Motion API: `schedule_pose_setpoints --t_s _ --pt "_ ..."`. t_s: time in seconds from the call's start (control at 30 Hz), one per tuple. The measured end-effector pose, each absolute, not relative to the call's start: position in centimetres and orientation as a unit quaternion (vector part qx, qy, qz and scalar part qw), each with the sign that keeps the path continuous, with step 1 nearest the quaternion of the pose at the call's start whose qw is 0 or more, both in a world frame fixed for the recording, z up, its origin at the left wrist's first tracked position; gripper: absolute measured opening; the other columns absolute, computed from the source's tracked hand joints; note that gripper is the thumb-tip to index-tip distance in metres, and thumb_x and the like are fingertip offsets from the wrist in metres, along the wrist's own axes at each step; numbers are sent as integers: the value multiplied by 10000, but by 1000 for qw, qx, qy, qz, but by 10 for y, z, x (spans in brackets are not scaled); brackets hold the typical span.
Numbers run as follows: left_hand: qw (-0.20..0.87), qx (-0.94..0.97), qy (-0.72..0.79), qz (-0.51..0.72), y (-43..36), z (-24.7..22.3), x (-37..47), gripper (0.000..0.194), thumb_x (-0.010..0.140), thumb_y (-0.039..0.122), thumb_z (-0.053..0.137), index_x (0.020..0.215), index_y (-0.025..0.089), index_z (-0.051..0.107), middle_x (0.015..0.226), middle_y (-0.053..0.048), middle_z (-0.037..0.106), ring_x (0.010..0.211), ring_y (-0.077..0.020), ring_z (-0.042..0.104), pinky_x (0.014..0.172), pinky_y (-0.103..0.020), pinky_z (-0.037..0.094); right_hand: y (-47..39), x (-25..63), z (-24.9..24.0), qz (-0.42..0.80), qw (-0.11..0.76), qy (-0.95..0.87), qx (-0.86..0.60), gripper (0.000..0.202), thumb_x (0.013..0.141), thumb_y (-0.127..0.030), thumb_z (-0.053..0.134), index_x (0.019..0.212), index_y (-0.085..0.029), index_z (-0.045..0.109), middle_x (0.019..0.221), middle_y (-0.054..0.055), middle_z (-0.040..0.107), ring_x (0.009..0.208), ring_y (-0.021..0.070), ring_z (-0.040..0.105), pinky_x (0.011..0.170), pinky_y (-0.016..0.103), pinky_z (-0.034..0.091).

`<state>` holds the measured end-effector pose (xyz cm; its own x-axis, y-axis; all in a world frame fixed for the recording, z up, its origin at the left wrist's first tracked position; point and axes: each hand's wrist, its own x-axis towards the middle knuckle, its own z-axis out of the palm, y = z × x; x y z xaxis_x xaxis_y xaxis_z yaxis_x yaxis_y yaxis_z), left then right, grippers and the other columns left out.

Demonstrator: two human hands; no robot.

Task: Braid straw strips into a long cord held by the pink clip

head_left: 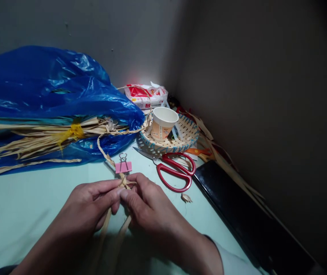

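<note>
My left hand and right hand are pinching pale, flat straw strands toward the near edge of the mint-green counter, below a pink binder clip. If I slacken either, they could unravel.

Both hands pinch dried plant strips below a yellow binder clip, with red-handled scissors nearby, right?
Wrong colour: the head view shows a pink binder clip. The left hand and right hand do pinch dried plant strips below it, with red-handled scissors nearby.
</note>
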<state>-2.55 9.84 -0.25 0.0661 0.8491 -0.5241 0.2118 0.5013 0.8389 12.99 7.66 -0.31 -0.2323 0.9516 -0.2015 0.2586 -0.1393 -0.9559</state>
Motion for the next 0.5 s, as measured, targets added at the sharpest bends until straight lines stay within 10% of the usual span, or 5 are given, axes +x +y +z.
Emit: schedule_pose_setpoints --t_s 0.13,0.5 --pt "644 404 604 241 99 0 -26 375 609 470 809 558 188 568 461 85 405 401 -43 262 414 -172 157 77 135 2 466 297 -617 -560 249 1023 -282 402 1042 -183 629 951 48 693 885 183 594 763 289 407" --pt "658 363 612 245 100 -2 -29 376 593 499 831 697 196 634 535 79 441 441 -40 263 418 -146 185 71 141 5 470 251 -620 -576 111 1003 -266 459 1007 -183 531 805 40 669 798 197 586 711 298 363"
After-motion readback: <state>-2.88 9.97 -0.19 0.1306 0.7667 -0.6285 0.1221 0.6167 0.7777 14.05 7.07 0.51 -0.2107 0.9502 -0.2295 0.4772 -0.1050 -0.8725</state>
